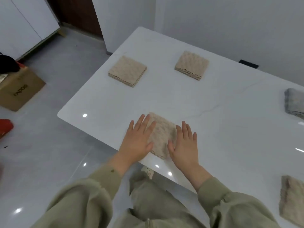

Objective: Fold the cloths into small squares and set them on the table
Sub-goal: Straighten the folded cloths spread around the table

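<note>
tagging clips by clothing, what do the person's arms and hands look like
The left hand and right hand are bare: no gloves, rings or watch. Loose olive-green sleeves end in cuffs at the wrists; the left cuff bears a small dark spot.

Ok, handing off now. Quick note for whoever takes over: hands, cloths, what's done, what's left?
Hands: left hand and right hand both flat, fingers straight, on the near cloth at the table front edge; it looks folded square.
Done: far left cloth and far right cloth, folded beige squares.
Left: check grey cloth and beige edge cloth at the right, both cut off by the frame.
</note>
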Motion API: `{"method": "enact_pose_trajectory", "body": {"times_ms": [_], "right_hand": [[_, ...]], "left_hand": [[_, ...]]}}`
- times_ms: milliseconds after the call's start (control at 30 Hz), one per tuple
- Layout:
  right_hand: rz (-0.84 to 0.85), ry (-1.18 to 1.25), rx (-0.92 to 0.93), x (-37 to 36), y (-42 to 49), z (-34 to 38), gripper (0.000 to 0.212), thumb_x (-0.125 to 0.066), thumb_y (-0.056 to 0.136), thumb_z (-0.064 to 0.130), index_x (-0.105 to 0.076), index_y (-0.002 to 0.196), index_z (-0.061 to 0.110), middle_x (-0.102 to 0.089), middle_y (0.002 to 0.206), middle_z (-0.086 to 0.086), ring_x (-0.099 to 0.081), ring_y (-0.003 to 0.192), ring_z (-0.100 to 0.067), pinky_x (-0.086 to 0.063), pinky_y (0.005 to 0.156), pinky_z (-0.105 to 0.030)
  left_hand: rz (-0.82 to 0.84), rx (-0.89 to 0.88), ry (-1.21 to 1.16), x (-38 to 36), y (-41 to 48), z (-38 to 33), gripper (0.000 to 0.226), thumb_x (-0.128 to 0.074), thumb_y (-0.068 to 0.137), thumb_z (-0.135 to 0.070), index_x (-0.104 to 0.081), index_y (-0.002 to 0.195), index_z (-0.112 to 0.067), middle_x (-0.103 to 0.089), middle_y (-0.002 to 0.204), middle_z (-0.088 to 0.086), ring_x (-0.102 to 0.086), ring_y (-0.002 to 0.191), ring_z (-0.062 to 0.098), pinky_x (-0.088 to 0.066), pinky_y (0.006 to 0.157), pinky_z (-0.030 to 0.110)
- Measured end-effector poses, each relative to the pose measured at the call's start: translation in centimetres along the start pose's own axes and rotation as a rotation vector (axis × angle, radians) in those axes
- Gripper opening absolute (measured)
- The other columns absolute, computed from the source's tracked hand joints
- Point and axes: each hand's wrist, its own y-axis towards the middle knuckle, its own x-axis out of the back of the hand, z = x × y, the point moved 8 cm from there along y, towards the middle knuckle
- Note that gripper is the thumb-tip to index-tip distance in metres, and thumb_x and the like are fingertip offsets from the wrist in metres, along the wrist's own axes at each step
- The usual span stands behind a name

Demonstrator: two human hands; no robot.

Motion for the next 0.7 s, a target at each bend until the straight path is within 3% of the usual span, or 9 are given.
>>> {"method": "enact_pose_trajectory", "body": {"times_ms": [67, 133, 233, 433, 600, 700], "right_hand": [[-0.042, 0.117, -0.048, -0.2, 1.8, -0.2, 0.068, -0.025, 0.088, 0.045, -0.028, 0.146, 0.009, -0.016, 0.157, -0.01, -0.011, 0.146, -0.025, -0.009, 0.118, -0.043], [-0.081, 0.293, -0.144, -0.3, 2.9, -1.1, 0.061, -0.04, 0.093, 0.036, -0.027, 0.146, 0.009, -0.016, 0.157, -0.007, -0.013, 0.145, -0.021, -0.012, 0.119, -0.039], [-0.137, 0.648, -0.347, -0.7, 3.1, -2.9, 0.057, -0.044, 0.097, 0.026, -0.022, 0.148, 0.012, -0.019, 0.156, -0.001, -0.017, 0.144, -0.014, -0.013, 0.114, -0.024], [-0.312, 1.039, -0.685, -2.4, -0.2, -3.4, 0.05, -0.042, 0.097, 0.012, -0.029, 0.146, 0.016, -0.034, 0.15, 0.003, -0.032, 0.137, -0.012, -0.025, 0.107, -0.019], [-0.339, 1.091, -0.715, -3.9, -1.0, -1.7, 0.055, -0.044, 0.096, 0.009, -0.026, 0.148, 0.015, -0.031, 0.151, 0.005, -0.029, 0.132, 0.001, -0.024, 0.099, -0.004], [-0.35, 1.099, -0.735, -4.1, -1.0, -0.8, 0.062, -0.046, 0.091, 0.022, -0.023, 0.148, 0.016, -0.03, 0.151, 0.005, -0.029, 0.134, -0.001, -0.026, 0.109, -0.017]], "left_hand": [[-0.01, 0.034, -0.251, -0.3, 1.6, 1.4, 0.064, -0.033, 0.096, -0.035, -0.004, 0.151, -0.021, 0.005, 0.158, -0.001, 0.014, 0.143, 0.011, 0.006, 0.116, 0.037], [-0.055, 0.116, -0.569, -0.5, 2.6, 2.9, 0.058, -0.038, 0.099, -0.026, -0.009, 0.15, -0.026, -0.004, 0.158, -0.006, 0.005, 0.144, 0.007, 0.001, 0.119, 0.032], [-0.063, 0.217, -0.858, -1.4, 3.6, 4.6, 0.053, -0.036, 0.101, -0.024, -0.011, 0.147, -0.03, -0.014, 0.156, -0.01, -0.009, 0.144, 0.004, -0.009, 0.118, 0.026], [0.024, 0.256, -1.078, -3.1, 4.6, 4.5, 0.048, -0.037, 0.101, -0.019, -0.026, 0.147, -0.018, -0.03, 0.149, -0.009, -0.026, 0.137, 0.003, -0.021, 0.112, 0.018], [0.009, 0.21, -1.13, -3.5, 4.7, 4.3, 0.05, -0.037, 0.1, -0.025, -0.028, 0.147, -0.012, -0.031, 0.151, -0.004, -0.029, 0.137, 0.004, -0.024, 0.112, 0.016], [0.049, 0.186, -1.155, -3.7, 4.6, 3.9, 0.055, -0.036, 0.097, -0.027, -0.022, 0.148, -0.013, -0.025, 0.15, -0.009, -0.023, 0.136, -0.003, -0.019, 0.109, 0.006]]}}
